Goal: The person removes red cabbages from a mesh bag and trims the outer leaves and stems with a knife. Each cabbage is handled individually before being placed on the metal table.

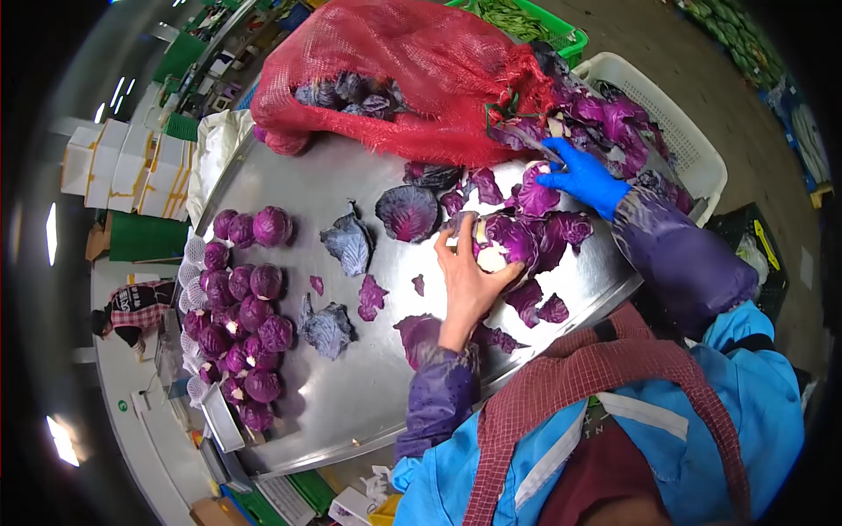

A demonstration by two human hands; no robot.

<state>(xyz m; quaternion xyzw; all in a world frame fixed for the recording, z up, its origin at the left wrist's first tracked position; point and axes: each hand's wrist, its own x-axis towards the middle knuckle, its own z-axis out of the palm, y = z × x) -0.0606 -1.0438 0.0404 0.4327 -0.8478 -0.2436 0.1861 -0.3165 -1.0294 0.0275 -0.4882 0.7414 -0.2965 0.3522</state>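
Observation:
My bare left hand grips a purple cabbage by its white stem end on the steel table. In a blue glove, my right hand holds a knife, its blade pointing toward the red net sack, and rests on a loose purple leaf just above that cabbage. Torn outer leaves lie around both hands.
A red net sack with cabbages fills the table's far side. Several trimmed cabbages cluster at the left. Loose leaves are scattered mid-table. A white crate of leaves stands right, a green crate behind. A person bends over far left.

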